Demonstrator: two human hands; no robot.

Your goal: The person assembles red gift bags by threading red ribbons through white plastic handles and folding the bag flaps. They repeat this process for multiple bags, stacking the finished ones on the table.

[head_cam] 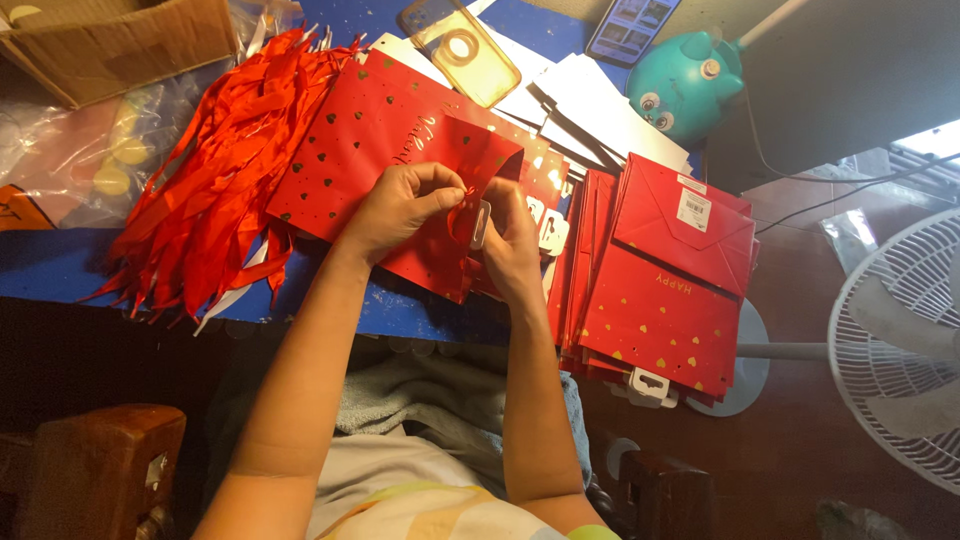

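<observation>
On the blue desk [60,265] a red bag [370,150] lies flat so both hands can work its folded edge. Left hand [400,205] pinches a red ribbon [462,212] end; right hand [510,240] grips the bag's white plastic tab [481,224]. Loose ribbons [215,170] lie left, finished bags [665,280] right. Fingers hide the hole.

Both forearms are extended upward from the lower frame edge, converging toward twelve o'clock. The left hand [400,205] is curled, thumb and forefinger pinched together at its three o'clock side. The right hand [510,240] is held close beside it, fingers bent inward.
</observation>
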